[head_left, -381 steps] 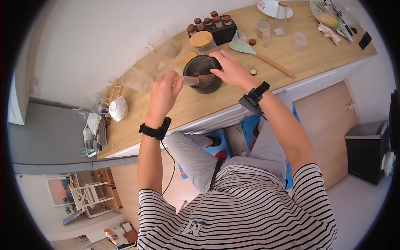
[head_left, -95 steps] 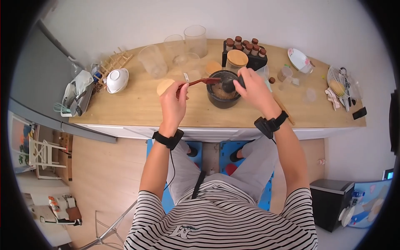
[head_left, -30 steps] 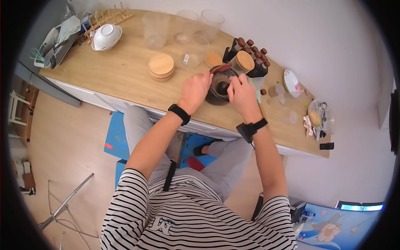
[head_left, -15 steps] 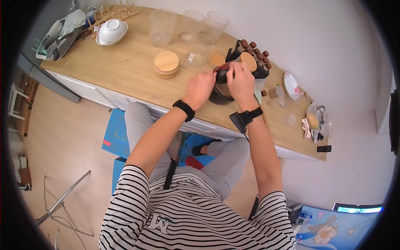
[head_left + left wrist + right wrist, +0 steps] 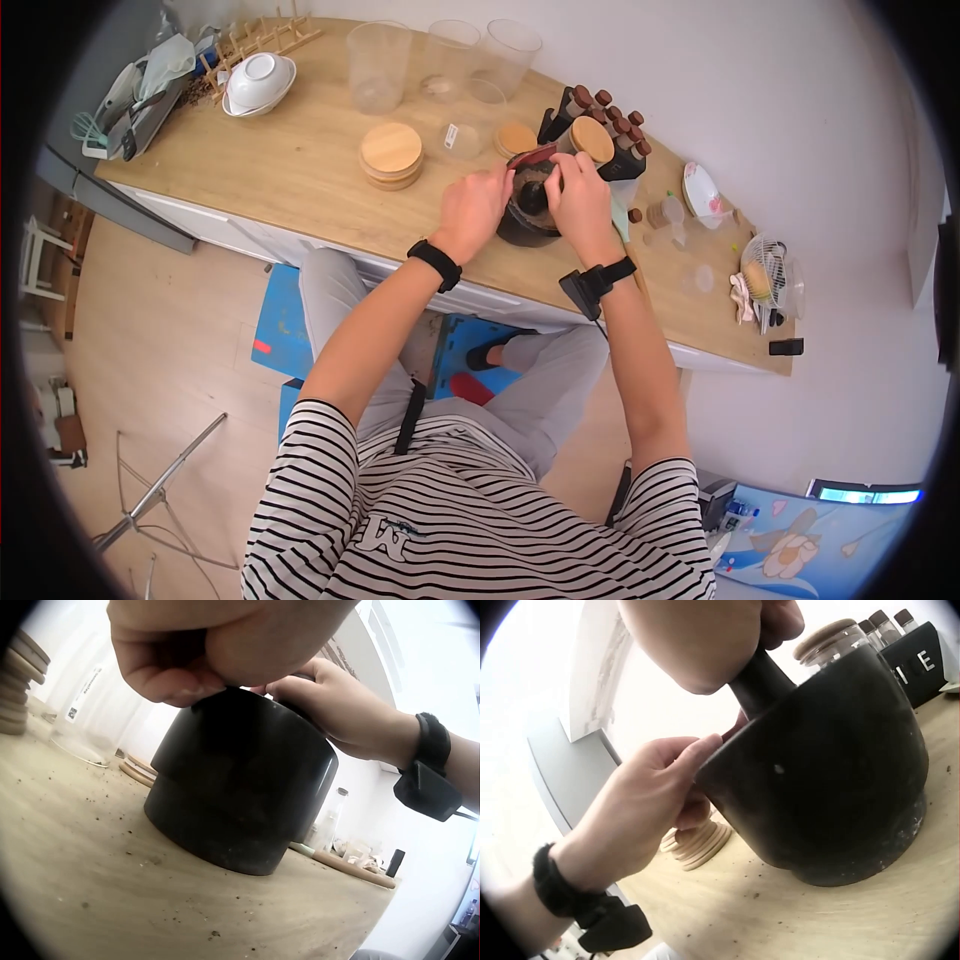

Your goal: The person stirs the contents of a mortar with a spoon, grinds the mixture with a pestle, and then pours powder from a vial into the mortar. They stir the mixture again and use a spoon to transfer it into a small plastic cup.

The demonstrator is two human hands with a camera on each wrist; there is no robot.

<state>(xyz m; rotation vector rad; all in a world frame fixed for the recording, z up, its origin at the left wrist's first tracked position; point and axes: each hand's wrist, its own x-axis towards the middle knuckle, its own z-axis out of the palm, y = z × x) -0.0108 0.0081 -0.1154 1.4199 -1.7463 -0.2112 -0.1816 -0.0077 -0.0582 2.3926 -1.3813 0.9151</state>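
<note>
A dark mortar [image 5: 527, 236] stands on the wooden counter, close to its front edge. My right hand [image 5: 583, 205] grips the black pestle [image 5: 530, 196], whose rounded head is inside the bowl. In the right wrist view the pestle [image 5: 765, 684] slants down over the rim. My left hand [image 5: 475, 212] is at the mortar's left rim and pinches a dark red, long-handled utensil [image 5: 535, 156], which lies across the bowl's far side. Brownish ground matter shows inside the bowl. In the left wrist view the mortar's wall [image 5: 240, 780] hides the contents.
Behind the mortar stand a wooden-lidded jar [image 5: 591, 141] and a rack of small bottles [image 5: 628, 150]. Clear cups [image 5: 379, 68] line the back; stacked wooden lids [image 5: 391, 152] sit left. A pale green spatula [image 5: 620, 214] lies right. Dark crumbs dot the counter [image 5: 142, 892].
Much earlier my left hand held a clear container tipped at the mortar; later it held the red utensil. Within the last second the pestle rose toward the rim, then went back down into the bowl.
</note>
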